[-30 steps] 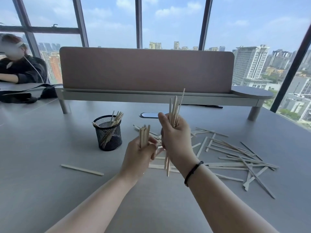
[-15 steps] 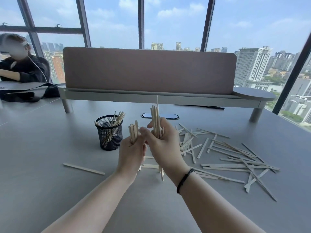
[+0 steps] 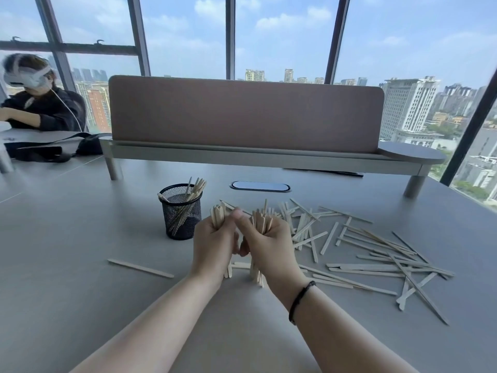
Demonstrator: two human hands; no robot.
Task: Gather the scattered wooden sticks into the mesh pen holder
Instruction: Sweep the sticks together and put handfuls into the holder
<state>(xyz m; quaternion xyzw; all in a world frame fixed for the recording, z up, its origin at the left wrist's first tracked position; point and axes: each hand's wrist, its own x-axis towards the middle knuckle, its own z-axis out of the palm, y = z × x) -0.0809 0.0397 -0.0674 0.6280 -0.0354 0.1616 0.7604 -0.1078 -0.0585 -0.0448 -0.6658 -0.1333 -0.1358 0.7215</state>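
The black mesh pen holder (image 3: 180, 219) stands upright left of centre on the grey table, with several wooden sticks leaning inside it. My left hand (image 3: 215, 244) grips an upright bundle of sticks (image 3: 218, 215), just right of the holder. My right hand (image 3: 269, 246) grips a second upright bundle of sticks (image 3: 261, 220). The two hands touch, and both bundles' lower ends reach the tabletop. Many scattered sticks (image 3: 371, 254) lie to the right. One lone stick (image 3: 140, 268) lies on the left.
A brown desk divider on a raised shelf (image 3: 246, 115) runs across the back of the table. An oval cable port (image 3: 260, 186) sits behind the holder. At the far left a person in a headset (image 3: 35, 103) sits by a black bag (image 3: 53, 149).
Both hands have come down and closer together. The right bundle, held high a second ago, now stands with its lower ends on the table beside the left bundle.
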